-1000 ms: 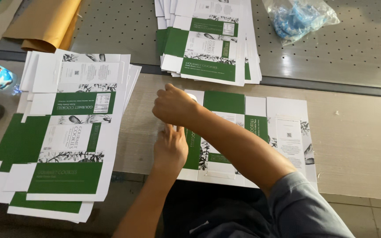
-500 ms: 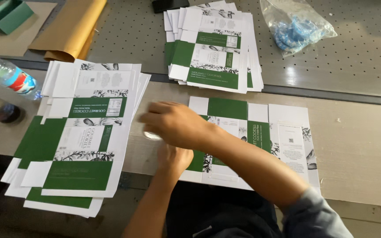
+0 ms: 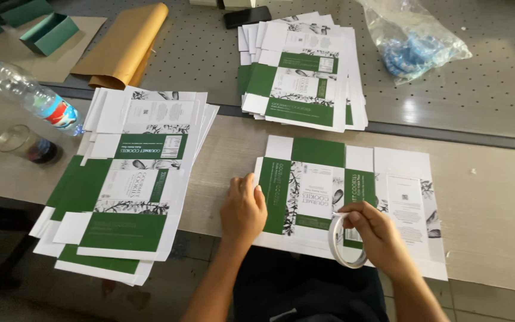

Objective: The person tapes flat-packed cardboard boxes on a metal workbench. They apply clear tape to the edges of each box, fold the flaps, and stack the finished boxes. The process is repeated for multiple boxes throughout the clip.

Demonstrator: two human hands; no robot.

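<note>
Head view: left hand (image 3: 242,209) lies flat, open, pinning the box sheet's (image 3: 347,191) left edge on the tabletop (image 3: 496,197). Right hand (image 3: 377,232) grips a tape roll (image 3: 342,240) over the sheet's near edge. Judgement: keep the sheet pinned, run tape straight along the flap.

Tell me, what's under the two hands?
A flat green and white box sheet lies under the left hand and right hand, which holds a tape roll. The table beneath is covered.
</note>
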